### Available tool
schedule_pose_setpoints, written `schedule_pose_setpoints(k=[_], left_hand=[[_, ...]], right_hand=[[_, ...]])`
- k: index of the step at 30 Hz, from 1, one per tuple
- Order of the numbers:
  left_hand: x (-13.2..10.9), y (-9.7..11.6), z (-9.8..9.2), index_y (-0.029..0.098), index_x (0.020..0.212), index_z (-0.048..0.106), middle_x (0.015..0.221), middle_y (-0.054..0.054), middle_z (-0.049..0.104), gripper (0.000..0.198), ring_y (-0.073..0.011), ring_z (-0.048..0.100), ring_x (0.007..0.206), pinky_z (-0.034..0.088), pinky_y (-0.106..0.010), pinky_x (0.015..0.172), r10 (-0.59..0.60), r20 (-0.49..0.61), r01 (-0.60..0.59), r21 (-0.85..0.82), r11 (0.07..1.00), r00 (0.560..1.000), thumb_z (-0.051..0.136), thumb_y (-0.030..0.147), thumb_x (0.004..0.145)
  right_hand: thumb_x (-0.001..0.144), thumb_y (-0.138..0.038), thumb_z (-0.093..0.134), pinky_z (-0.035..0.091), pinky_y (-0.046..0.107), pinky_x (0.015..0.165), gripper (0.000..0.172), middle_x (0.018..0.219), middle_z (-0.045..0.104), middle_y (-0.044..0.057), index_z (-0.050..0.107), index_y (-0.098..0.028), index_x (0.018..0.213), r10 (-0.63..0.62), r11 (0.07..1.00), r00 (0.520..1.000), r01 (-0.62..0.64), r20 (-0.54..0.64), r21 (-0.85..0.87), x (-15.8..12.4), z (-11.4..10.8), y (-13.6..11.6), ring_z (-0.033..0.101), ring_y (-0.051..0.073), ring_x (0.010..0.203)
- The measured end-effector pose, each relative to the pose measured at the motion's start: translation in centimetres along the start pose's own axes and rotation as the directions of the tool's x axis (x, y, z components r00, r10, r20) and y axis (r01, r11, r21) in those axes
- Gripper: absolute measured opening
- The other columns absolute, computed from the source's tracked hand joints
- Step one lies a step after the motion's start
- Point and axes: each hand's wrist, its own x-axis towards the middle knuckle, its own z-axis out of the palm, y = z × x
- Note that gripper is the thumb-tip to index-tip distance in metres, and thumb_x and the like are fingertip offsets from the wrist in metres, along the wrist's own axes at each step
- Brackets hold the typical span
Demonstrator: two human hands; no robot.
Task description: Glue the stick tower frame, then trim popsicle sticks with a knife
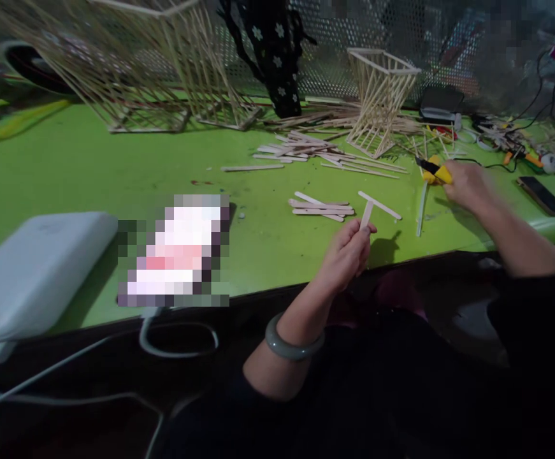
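Sticks of flat pale wood, joined like a letter T (371, 209), sit in my left hand (346, 252). My fingers pinch the bottom of the T, and its top bar hangs just over the green counter (115, 166). My right hand (466, 185) is closed around a yellow and black glue gun (434, 170), tip pointing left, resting low by the counter. I think I am at the gluing step, so next the gun tip must meet the stick where a new piece goes. A small pile of loose flat sticks (322, 207) lies just beside my left hand. Farther back stands a small basket made of sticks (381, 99).
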Motion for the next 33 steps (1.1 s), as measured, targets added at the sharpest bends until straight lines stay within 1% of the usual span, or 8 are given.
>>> schedule_pose_setpoints(k=[4, 8, 12, 20, 23, 27, 30, 33], left_hand=[[0.2, 0.0, 0.2, 0.02, 0.082, 0.046, 0.04, 0.013, 0.031, 0.012, -0.0042, 0.02, 0.028, 0.018, -0.015, 0.027, 0.003, -0.005, -0.003, 0.011, 1.0, 1.0, 0.049, 0.03, 0.086], [0.2, 0.1, 0.4, 0.02, 0.082, 0.047, 0.04, 0.013, 0.03, 0.015, -0.0038, 0.021, 0.028, 0.017, -0.015, 0.028, -0.019, 0.007, 0.019, 0.022, 1.0, 1.0, 0.051, 0.033, 0.087], [0.0, 0.1, 0.3, 0.02, 0.082, 0.048, 0.041, 0.013, 0.032, 0.021, -0.0032, 0.024, 0.029, 0.017, -0.015, 0.03, -0.027, 0.028, 0.026, 0.05, 0.998, 0.999, 0.056, 0.039, 0.085], [0.1, -0.2, -0.1, 0.017, 0.076, 0.057, 0.041, 0.009, 0.042, 0.027, -0.0042, 0.036, 0.031, 0.025, -0.017, 0.031, 0.042, -0.06, -0.037, 0.091, 0.995, 0.997, 0.062, 0.043, 0.08], [0.2, -0.2, -0.2, 0.018, 0.071, 0.056, 0.041, 0.009, 0.043, 0.024, -0.0042, 0.038, 0.031, 0.028, -0.017, 0.031, 0.063, -0.164, -0.063, 0.006, 0.998, 0.984, 0.065, 0.04, 0.077], [0.6, -0.1, -0.3, 0.019, 0.066, 0.052, 0.047, 0.007, 0.046, 0.025, -0.003, 0.041, 0.036, 0.03, -0.016, 0.034, 0.16, -0.318, -0.195, -0.081, 0.977, 0.935, 0.066, 0.036, 0.078], [0.7, -0.2, -0.3, 0.019, 0.067, 0.052, 0.051, 0.006, 0.048, 0.021, -0.0031, 0.048, 0.043, 0.034, -0.015, 0.04, 0.172, -0.31, -0.211, -0.096, 0.973, 0.935, 0.065, 0.031, 0.079], [0.5, -0.2, -0.3, 0.018, 0.071, 0.054, 0.057, 0.004, 0.056, 0.017, -0.0048, 0.053, 0.048, 0.041, -0.016, 0.045, 0.134, -0.246, -0.164, -0.108, 0.981, 0.96, 0.062, 0.029, 0.08]], right_hand=[[0.079, -0.036, 0.054, 0.034, 0.028, 0.06, 0.025, 0.078, 0.065, 0.005, 0.064, -0.017, 0.092, -0.094, 0.945, 0.993, 0.111, -0.07, 0.307, -0.6, -1.0, -0.5, 0.057, 0.019, 0.071], [0.079, -0.04, 0.058, 0.038, 0.026, 0.061, 0.027, 0.071, 0.062, 0.0, 0.063, -0.016, 0.09, -0.299, 0.751, 0.952, 0.189, 0.069, 0.633, -1.5, -2.3, -4.7, 0.056, 0.014, 0.065], [0.077, -0.036, 0.062, 0.037, 0.024, 0.059, 0.022, 0.065, 0.059, -0.002, 0.061, -0.015, 0.081, -0.399, 0.693, 0.907, 0.202, 0.134, 0.692, -1.6, -3.4, -7.6, 0.055, 0.011, 0.061], [0.074, -0.028, 0.062, 0.043, 0.024, 0.053, 0.011, 0.056, 0.056, -0.004, 0.057, -0.018, 0.072, -0.206, 0.573, 0.967, -0.004, 0.149, 0.82, -1.4, -2.6, -4.0, 0.056, 0.011, 0.051], [0.074, -0.032, 0.062, 0.046, 0.027, 0.054, 0.012, 0.058, 0.06, -0.002, 0.059, -0.02, 0.073, -0.146, 0.595, 0.974, -0.054, 0.173, 0.802, -2.2, -2.1, -2.1, 0.058, 0.012, 0.052], [0.074, -0.035, 0.058, 0.042, 0.025, 0.053, 0.016, 0.056, 0.061, -0.002, 0.059, -0.019, 0.071, -0.249, 0.643, 0.922, -0.071, 0.297, 0.762, -4.6, -1.8, -2.7, 0.057, 0.012, 0.052], [0.075, -0.035, 0.055, 0.034, 0.023, 0.05, 0.019, 0.053, 0.057, -0.003, 0.055, -0.019, 0.065, -0.32, 0.709, 0.883, -0.017, 0.343, 0.705, -6.4, -2.0, -5.2, 0.051, 0.01, 0.05], [0.078, -0.035, 0.055, 0.028, 0.023, 0.051, 0.021, 0.055, 0.055, -0.002, 0.053, -0.018, 0.064, -0.455, 0.757, 0.83, 0.171, 0.321, 0.63, -7.3, -2.4, -7.4, 0.045, 0.009, 0.051]])
